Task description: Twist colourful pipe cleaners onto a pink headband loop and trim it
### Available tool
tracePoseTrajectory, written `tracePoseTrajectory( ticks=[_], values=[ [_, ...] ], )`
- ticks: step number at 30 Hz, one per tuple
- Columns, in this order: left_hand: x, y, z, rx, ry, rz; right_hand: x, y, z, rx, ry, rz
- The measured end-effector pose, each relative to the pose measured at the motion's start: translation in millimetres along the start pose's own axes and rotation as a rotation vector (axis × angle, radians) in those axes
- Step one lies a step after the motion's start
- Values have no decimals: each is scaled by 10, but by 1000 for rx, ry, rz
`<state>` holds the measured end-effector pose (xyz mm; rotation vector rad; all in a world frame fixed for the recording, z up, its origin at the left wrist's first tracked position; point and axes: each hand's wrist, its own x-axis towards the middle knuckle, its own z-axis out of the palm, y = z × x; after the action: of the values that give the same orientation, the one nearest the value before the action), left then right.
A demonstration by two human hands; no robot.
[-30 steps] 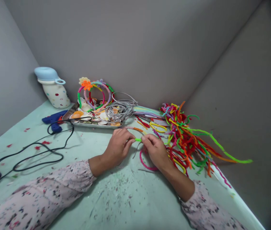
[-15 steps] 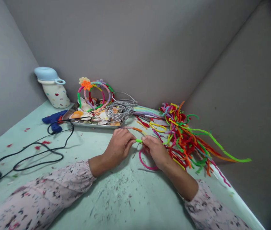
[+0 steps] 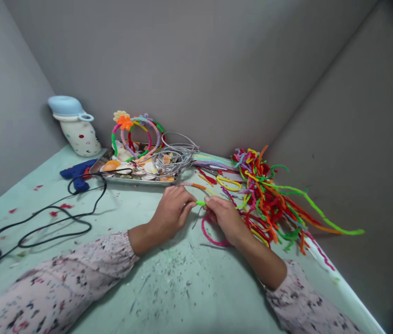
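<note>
Low over the middle of the table, my left hand (image 3: 174,211) and my right hand (image 3: 226,218) pinch a bright green pipe cleaner (image 3: 200,202) between them. It seems wound round a wire; the fingertips hide how. A curved piece wrapped in orange and pale yellow pipe cleaner (image 3: 199,186) arcs just beyond the fingers. Below my right hand, a pink pipe-cleaner loop (image 3: 210,238) shows, with a bare grey wire (image 3: 213,246) beside it. Whether these parts join is hidden by the hands.
A heap of colourful pipe cleaners (image 3: 269,204) lies right, with yellow-handled scissors (image 3: 229,183) beside it. Behind, a metal tray (image 3: 137,181) holds wire coils (image 3: 175,157) and finished flowered hoops (image 3: 124,123). At left are a blue glue gun (image 3: 78,170), its black cord (image 3: 57,234) and a bottle (image 3: 80,134).
Both hands keep their pinch on the green pipe cleaner in nearly the same place. The green stretch between the fingertips looks slightly different; the view has shifted a little.
</note>
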<state>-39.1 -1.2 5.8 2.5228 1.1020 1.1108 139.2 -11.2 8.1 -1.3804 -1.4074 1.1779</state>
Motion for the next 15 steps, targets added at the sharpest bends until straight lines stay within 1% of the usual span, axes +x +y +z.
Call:
tracePoseTrajectory(
  ticks=[6,11,13,15],
  values=[
    [3,0,7,14,-15,12,5,8,54,214,-39,87],
    [4,-5,13,7,-1,19,-3,3,52,295,-53,146],
    [5,-1,6,-9,7,7,-16,-6,38,247,-53,109],
    [6,2,-7,-34,26,-14,-37,-13,23,139,-30,7]
  ],
)
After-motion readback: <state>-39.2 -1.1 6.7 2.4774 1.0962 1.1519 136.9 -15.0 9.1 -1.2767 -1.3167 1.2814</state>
